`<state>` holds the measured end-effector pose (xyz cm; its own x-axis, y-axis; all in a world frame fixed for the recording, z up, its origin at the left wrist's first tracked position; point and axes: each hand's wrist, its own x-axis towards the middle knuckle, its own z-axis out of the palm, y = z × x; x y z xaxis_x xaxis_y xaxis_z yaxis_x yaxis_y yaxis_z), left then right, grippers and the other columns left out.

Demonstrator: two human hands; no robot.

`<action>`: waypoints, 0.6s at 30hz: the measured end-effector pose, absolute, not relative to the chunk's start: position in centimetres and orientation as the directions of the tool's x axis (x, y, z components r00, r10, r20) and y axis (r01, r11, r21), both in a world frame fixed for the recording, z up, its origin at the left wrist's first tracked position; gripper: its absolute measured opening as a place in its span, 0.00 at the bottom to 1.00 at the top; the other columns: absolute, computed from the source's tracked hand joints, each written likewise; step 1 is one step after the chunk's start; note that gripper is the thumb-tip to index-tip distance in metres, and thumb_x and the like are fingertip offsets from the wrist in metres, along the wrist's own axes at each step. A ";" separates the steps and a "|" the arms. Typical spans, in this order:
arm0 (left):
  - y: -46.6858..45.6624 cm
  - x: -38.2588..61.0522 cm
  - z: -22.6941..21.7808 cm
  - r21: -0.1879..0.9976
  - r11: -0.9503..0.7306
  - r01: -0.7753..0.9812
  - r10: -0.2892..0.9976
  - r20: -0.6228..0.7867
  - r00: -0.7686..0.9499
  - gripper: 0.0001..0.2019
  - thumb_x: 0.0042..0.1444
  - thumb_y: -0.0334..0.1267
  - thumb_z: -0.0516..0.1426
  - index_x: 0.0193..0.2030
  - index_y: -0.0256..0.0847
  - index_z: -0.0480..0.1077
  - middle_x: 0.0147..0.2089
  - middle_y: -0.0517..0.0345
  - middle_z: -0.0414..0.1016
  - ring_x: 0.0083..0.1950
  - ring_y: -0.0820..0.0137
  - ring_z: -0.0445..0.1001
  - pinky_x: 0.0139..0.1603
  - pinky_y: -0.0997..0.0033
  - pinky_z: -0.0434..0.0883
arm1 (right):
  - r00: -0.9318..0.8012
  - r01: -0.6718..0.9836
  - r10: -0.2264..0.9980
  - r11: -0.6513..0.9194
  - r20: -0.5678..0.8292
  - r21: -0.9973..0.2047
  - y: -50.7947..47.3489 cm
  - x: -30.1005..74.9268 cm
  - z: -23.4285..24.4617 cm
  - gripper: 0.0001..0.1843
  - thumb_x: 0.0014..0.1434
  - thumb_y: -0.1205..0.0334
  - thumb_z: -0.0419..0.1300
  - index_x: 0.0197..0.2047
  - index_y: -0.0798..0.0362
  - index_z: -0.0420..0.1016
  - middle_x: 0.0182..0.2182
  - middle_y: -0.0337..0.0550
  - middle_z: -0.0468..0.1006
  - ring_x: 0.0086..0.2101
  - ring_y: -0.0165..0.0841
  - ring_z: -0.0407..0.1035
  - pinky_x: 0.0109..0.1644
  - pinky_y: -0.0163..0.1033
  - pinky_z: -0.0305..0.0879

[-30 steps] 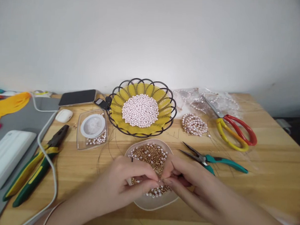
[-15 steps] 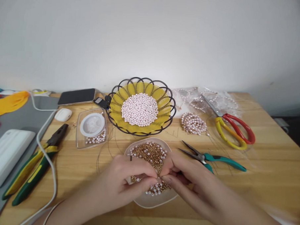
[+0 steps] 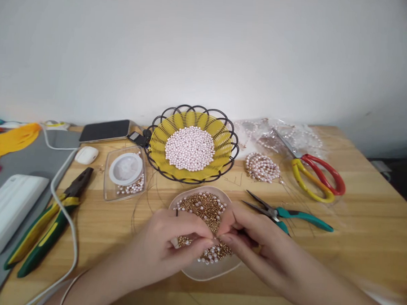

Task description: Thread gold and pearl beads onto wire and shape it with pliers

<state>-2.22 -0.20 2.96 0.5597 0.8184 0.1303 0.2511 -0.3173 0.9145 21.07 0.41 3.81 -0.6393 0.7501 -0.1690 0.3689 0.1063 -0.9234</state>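
Observation:
Gold and pearly beads (image 3: 201, 206) fill a pale bowl (image 3: 206, 275) at the front of the table. Over this bowl, the fingertips of both hands nearly meet. My left hand (image 3: 177, 241) pinches thumb and forefinger together at the bowl's middle; whatever sits between them is too small to make out. My right hand (image 3: 253, 240) is also pinched, its tips close against the left ones, and its grip is likewise hidden. Teal-handled long-nose pliers (image 3: 288, 214) lie just beyond my right hand, with jaws open. A thin wire (image 3: 147, 195) curves on the wood left of the bowl.
Behind the bowl stands a yellow basket (image 3: 156, 146) of pearly beads. To the right are a coiled bead string (image 3: 262, 167) and scissors (image 3: 319, 175). At left lie a clear box (image 3: 107, 189) with a spool (image 3: 125, 169), large pliers (image 3: 48, 226), a phone (image 3: 105, 130) and a white cable (image 3: 72, 236).
Both hands stay over the bowl with fingertips pinched; only slight finger shifts show. The other things lie where they were.

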 end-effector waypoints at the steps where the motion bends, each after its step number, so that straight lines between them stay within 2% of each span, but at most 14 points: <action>1: -0.2 -2.2 3.0 0.914 -0.322 0.248 0.821 0.138 0.554 0.06 0.66 0.29 0.59 0.38 0.36 0.77 0.31 0.59 0.81 0.31 0.76 0.77 0.33 0.82 0.69 | -0.639 0.361 0.751 0.101 -0.167 -0.927 0.4 21.1 3.8 0.06 0.73 0.61 0.51 0.43 0.44 0.66 0.32 0.32 0.68 0.31 0.32 0.64 0.33 0.35 0.60; 5: -0.1 -1.9 3.0 0.911 -0.346 0.227 0.820 0.175 0.546 0.06 0.65 0.27 0.60 0.37 0.36 0.77 0.31 0.60 0.81 0.31 0.77 0.77 0.35 0.84 0.69 | -0.635 0.338 0.746 0.035 -0.200 -0.940 0.4 21.1 3.7 0.06 0.75 0.59 0.51 0.43 0.44 0.67 0.33 0.33 0.67 0.32 0.33 0.63 0.34 0.37 0.60; 11: -0.2 -2.0 3.1 0.897 -0.374 0.233 0.813 0.197 0.549 0.07 0.66 0.28 0.59 0.37 0.36 0.77 0.30 0.58 0.80 0.30 0.75 0.76 0.34 0.81 0.69 | -0.635 0.246 0.731 -0.114 -0.249 -0.963 0.3 21.1 3.4 0.08 0.75 0.54 0.53 0.43 0.45 0.69 0.33 0.33 0.66 0.34 0.34 0.61 0.35 0.37 0.58; 18: -0.3 -2.1 3.0 0.911 -0.344 0.229 0.821 0.174 0.544 0.07 0.66 0.28 0.59 0.37 0.37 0.77 0.30 0.58 0.80 0.30 0.74 0.76 0.32 0.80 0.69 | -0.630 0.225 0.731 -0.151 -0.262 -0.963 0.6 20.7 3.4 0.09 0.73 0.55 0.55 0.40 0.47 0.68 0.30 0.32 0.64 0.30 0.33 0.58 0.32 0.38 0.54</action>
<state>-2.10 -0.25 2.95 0.5444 0.8206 0.1737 0.2286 -0.3444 0.9106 20.73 0.61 3.44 -0.6301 0.7311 -0.2617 0.2249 -0.1508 -0.9627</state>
